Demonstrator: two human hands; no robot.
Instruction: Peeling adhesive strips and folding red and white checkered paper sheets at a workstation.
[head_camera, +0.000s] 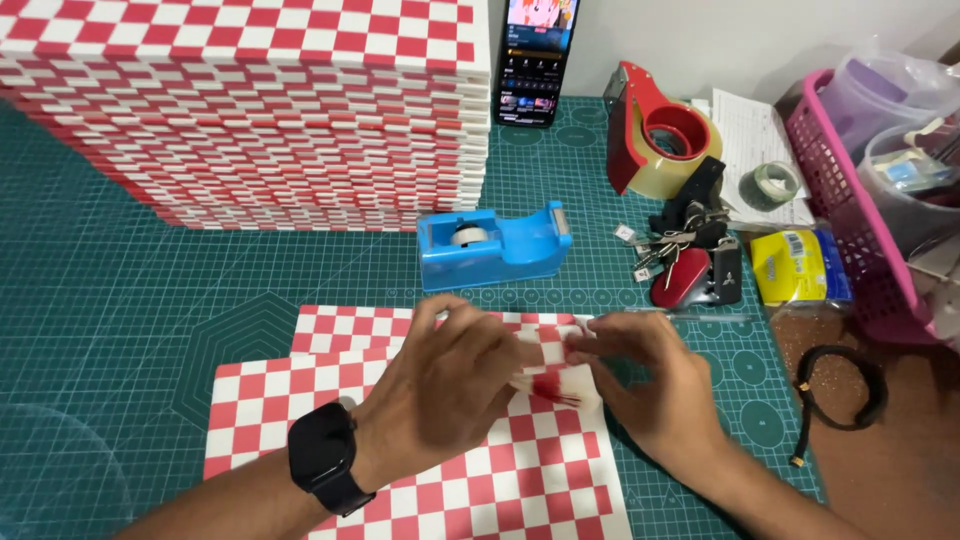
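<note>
My left hand (445, 385), with a black watch on its wrist, and my right hand (655, 380) meet over a red-and-white checkered sheet (450, 480) lying on the green cutting mat (130, 310). Both hands pinch a small folded checkered piece (552, 352) with a red tip showing between the fingers. A second checkered sheet (350, 328) lies under the first, sticking out at the back. A blue tape dispenser (492, 247) stands just beyond the hands.
A tall stack of checkered sheets (260, 120) fills the back left. A phone (537, 60) leans on the wall. A red packing-tape gun (655, 130), keys (690, 255), a yellow packet (795, 265), a pink basket (850, 200) and a black cord (840, 390) are at right.
</note>
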